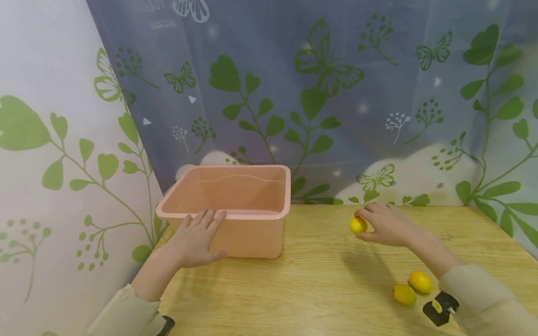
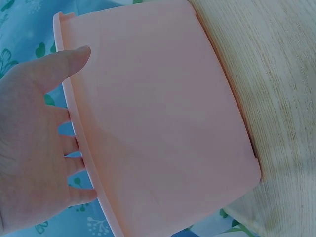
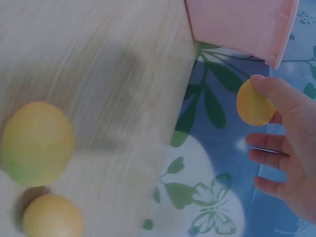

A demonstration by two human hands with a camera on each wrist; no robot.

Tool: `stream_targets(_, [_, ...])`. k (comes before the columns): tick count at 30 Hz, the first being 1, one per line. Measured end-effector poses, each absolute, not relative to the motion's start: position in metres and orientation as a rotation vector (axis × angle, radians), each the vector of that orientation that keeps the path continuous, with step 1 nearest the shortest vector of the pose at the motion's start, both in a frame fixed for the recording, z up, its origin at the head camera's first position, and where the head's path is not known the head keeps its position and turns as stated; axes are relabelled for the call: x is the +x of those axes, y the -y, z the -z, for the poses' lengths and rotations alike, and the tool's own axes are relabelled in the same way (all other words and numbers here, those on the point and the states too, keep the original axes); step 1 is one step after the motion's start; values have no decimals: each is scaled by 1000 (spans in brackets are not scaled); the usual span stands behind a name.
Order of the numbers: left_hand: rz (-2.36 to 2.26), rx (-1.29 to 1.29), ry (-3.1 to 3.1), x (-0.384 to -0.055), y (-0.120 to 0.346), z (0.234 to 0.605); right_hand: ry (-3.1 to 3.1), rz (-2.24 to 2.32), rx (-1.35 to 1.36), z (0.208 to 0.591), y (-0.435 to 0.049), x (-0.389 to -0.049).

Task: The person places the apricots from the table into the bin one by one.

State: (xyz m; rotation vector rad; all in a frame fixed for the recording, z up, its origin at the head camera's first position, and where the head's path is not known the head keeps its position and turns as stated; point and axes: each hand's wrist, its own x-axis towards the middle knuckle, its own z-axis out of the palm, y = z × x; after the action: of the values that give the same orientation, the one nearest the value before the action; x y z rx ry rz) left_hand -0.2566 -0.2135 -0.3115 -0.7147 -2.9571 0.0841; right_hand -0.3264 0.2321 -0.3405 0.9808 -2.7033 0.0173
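Note:
My left hand (image 1: pixel 191 242) rests its fingertips on the front rim of a pink plastic tub (image 1: pixel 252 238), fingers mostly straight and the thumb spread apart by the outer wall. In the left wrist view, that thumb (image 2: pixel 81 57) lies over the tub's outer side. To the right, my right hand (image 1: pixel 388 224) pinches a small yellow lemon (image 1: pixel 358 225) between thumb and fingers, above the table. The same lemon (image 3: pixel 254 102) shows in the right wrist view, with the other fingers loosely bent. Two more lemons (image 1: pixel 420 282) lie side by side near the right forearm, one tinged green.
The wooden table (image 1: pixel 319 289) ends at a blue and white curtain (image 1: pixel 269 93) printed with green leaves and butterflies. The tub stands at the table's left, close to the curtain. A black wrist strap (image 1: pixel 439 308) sits over the right sleeve.

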Motion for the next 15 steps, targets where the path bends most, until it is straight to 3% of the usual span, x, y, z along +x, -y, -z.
stream_targets(15, [-58, -713, 2976, -257, 213, 311, 2683, -54, 1058, 308, -200, -337])
